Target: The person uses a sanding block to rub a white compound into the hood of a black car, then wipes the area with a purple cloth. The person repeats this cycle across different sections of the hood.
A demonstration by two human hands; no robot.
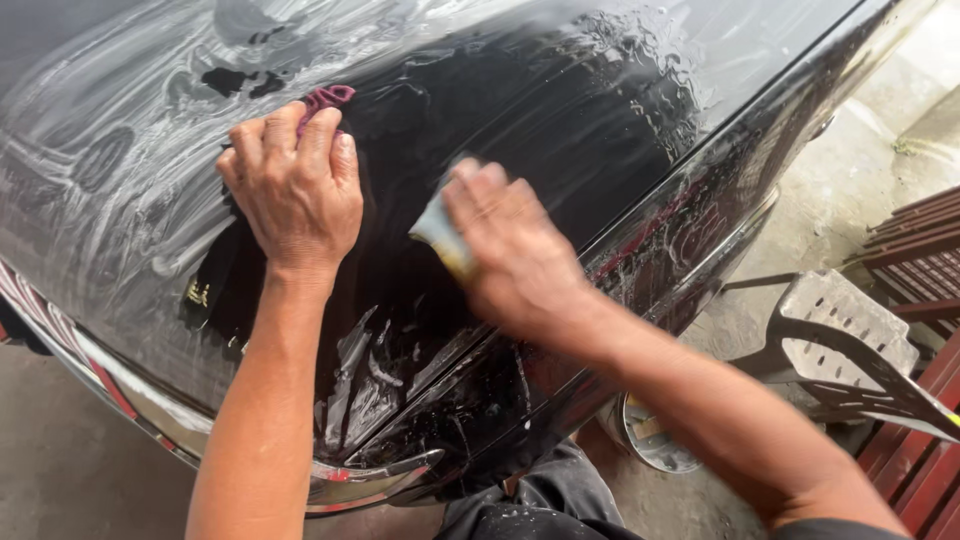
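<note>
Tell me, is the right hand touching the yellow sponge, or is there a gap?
Touching. The head view shows the right hand gripping the yellow sponge, fingers wrapped over it with no gap, though motion blurs the hand.

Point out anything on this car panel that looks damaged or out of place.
Nothing looks damaged. The black car panel is smeared with white soapy film, wiped clear around the left hand and the right hand, which holds a sponge.
</note>
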